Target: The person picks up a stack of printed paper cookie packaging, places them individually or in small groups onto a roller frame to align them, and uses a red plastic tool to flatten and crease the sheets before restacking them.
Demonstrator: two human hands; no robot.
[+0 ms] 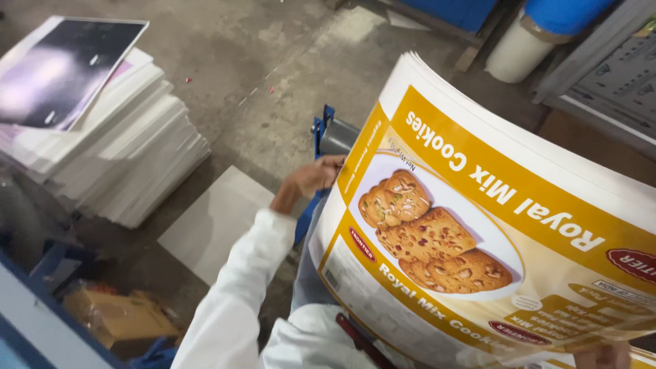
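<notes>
left hand point(316, 176) clamped on edge of bowed stack of glossy yellow-white printed sheets point(492, 225) | right hand point(601, 355) barely shows, can't tell grip | looks floppy, slippery, heavy-ish; best held at both edges

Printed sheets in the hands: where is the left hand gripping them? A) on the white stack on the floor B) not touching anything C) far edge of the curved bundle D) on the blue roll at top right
C: the left hand, at the end of a white sleeve, grips the far edge of the curved bundle of printed sheets, well apart from the white stack on the floor.
</notes>
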